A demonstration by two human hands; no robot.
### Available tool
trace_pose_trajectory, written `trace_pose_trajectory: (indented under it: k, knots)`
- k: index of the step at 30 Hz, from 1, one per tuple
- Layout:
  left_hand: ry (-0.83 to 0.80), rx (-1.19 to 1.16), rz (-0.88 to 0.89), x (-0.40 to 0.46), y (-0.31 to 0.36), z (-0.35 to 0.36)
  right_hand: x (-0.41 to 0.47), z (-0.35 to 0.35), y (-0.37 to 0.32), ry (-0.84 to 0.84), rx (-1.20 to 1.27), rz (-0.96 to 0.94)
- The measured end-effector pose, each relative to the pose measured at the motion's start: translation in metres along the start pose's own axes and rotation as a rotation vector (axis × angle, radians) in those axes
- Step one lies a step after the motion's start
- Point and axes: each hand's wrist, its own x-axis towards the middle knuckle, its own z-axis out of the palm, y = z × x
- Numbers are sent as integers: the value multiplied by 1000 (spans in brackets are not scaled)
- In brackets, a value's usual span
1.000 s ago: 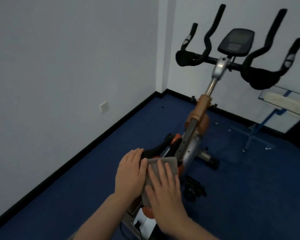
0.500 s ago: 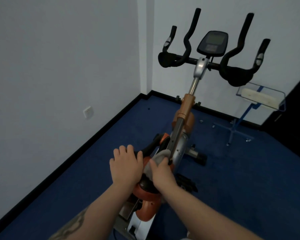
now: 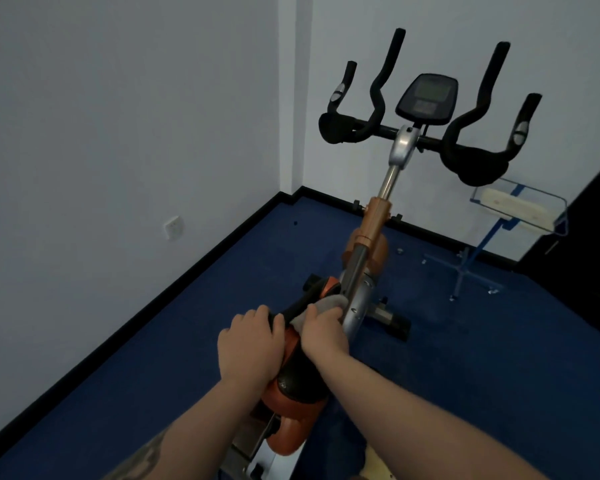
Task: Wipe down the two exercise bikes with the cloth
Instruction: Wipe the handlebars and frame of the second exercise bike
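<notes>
One orange and silver exercise bike (image 3: 367, 244) stands in front of me, with black handlebars (image 3: 478, 161) and a console (image 3: 426, 98) at the top. My right hand (image 3: 324, 332) grips a grey cloth (image 3: 329, 303) and presses it against the bike's frame where the silver post meets the black and orange body. My left hand (image 3: 248, 341) rests on the black part of the body just left of the cloth, fingers curled over it. A second bike is not in view.
White walls meet in a corner behind the bike, with a wall socket (image 3: 173, 227) on the left. The floor is blue carpet (image 3: 482, 358). A blue-framed clear stand (image 3: 520, 209) holding a pale flat object is at the right, beside a dark doorway edge.
My right hand has bunched the cloth and pushed it forward along the frame toward the silver post. My left hand has stayed on the body. My view has pulled back and up.
</notes>
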Motion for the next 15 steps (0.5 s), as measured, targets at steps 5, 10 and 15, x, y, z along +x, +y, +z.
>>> trace_pose_trajectory:
  k: [5,10,15]
  knots:
    - [26,-60,-2,-2,-3,1,-38,9,39,9,-74,-236]
    - [31,-70,4,1,-2,1,-28,10,39,50,-104,-284]
    - [33,-75,12,-1,-3,1,0,4,6,54,-21,-74]
